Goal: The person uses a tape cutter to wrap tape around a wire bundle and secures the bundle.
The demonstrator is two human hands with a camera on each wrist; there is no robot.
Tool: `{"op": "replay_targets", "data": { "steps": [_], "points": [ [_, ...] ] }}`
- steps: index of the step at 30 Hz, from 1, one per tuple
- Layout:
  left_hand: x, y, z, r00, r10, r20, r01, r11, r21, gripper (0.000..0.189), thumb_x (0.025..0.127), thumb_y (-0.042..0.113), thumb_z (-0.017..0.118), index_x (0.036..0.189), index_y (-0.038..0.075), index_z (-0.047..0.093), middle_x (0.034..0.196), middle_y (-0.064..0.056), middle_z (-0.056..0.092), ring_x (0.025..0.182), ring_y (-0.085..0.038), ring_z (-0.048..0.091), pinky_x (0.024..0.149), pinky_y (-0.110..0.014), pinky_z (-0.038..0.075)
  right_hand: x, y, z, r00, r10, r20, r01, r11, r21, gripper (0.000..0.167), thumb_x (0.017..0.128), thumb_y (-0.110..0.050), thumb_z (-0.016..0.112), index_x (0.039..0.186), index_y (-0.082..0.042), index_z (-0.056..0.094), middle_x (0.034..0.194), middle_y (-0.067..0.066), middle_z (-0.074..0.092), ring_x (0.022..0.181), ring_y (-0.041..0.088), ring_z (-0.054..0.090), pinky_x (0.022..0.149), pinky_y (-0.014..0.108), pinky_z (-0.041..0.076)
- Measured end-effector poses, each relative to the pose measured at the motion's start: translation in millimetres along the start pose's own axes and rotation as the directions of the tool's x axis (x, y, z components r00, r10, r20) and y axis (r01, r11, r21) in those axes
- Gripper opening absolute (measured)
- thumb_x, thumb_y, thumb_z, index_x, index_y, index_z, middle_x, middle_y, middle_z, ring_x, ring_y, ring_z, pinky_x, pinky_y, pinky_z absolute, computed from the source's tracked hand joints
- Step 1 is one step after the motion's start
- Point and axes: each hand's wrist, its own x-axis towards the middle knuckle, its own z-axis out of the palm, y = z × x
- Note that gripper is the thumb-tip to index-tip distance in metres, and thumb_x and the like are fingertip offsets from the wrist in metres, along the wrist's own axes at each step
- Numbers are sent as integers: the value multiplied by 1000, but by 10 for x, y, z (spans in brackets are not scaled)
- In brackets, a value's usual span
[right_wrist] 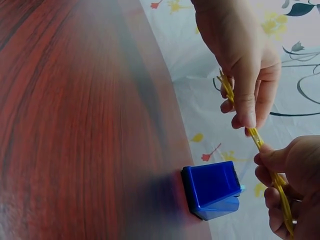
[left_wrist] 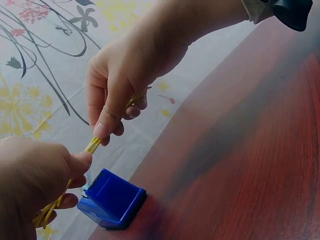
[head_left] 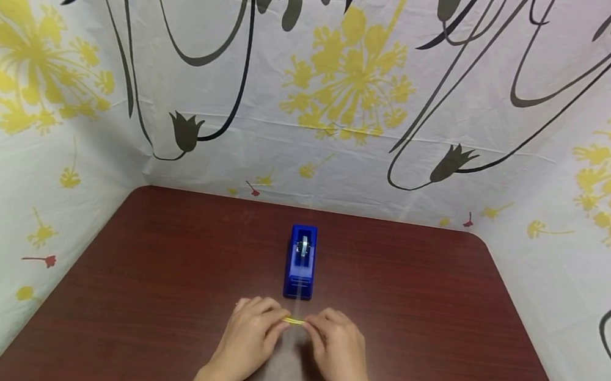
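Observation:
Between both hands stretches a bundle of thin yellow strands [head_left: 293,320], its middle bare between the fingertips. My left hand [head_left: 250,335] pinches one side with thumb and fingers; my right hand [head_left: 340,344] pinches the other, close by. In the wrist views, the strands' loose ends show beside the curled fingers; other parts are hidden in the palms. Just beyond the hands stands a blue tape dispenser [head_left: 299,285] with a small roll [head_left: 304,246] in it. A pale translucent strip [head_left: 297,306] runs from its front towards the bundle.
The dark red wood-grain table [head_left: 178,252] has its far edge behind the dispenser. A white patterned cloth [head_left: 297,165] with grey stems and yellow flowers hangs behind and on both sides.

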Motion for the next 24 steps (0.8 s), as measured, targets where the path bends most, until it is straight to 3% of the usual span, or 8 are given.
{"op": "replay_targets", "data": {
  "steps": [6, 11, 15, 18, 24],
  "points": [
    [28, 9, -7, 1000, -5, 16, 5, 1000, 10, 18, 82, 17, 84, 99, 12, 79, 92, 6, 69, 81, -14, 62, 73, -33, 41, 9, 41, -2, 996, -74, -46, 74, 997, -20, 6, 80, -16, 84, 83, -16, 79, 77, -13, 64, 67, 3, 57, 58, 25, 49],
    [37, 19, -5, 997, -29, 69, 26, 999, 37, 10, 88, 18, 78, 97, 15, 79, 88, 7, 70, 78, -13, 61, 73, -33, 41, 0, 53, 0, 992, -102, -73, 102, 995, -5, 6, 86, -20, 79, 84, -14, 79, 78, -12, 65, 68, 5, 58, 57, 25, 48],
    [39, 18, 5, 994, -51, 95, 48, 998, 38, 8, 86, 17, 80, 93, 17, 80, 84, 9, 68, 75, -11, 59, 73, -32, 40, -9, 57, -2, 992, -109, -69, 109, 994, -1, 6, 87, -20, 78, 84, -15, 79, 79, -12, 65, 68, 5, 58, 57, 25, 47],
    [42, 12, 20, 996, -51, 71, 50, 999, 22, 9, 82, 15, 82, 91, 16, 80, 83, 10, 68, 74, -10, 59, 73, -31, 40, -9, 53, -5, 994, -100, -51, 100, 995, -7, 4, 83, -16, 82, 83, -15, 78, 79, -12, 64, 68, 3, 57, 58, 24, 48],
    [36, -5, 68, 999, -15, -30, 15, 1000, -7, 11, 79, 11, 85, 88, 15, 80, 83, 9, 68, 73, -9, 59, 72, -31, 41, 17, 31, -28, 999, -47, 6, 47, 999, -4, 15, 76, -11, 89, 86, -16, 78, 79, -12, 64, 68, 1, 56, 57, 20, 47]
  ]
}}
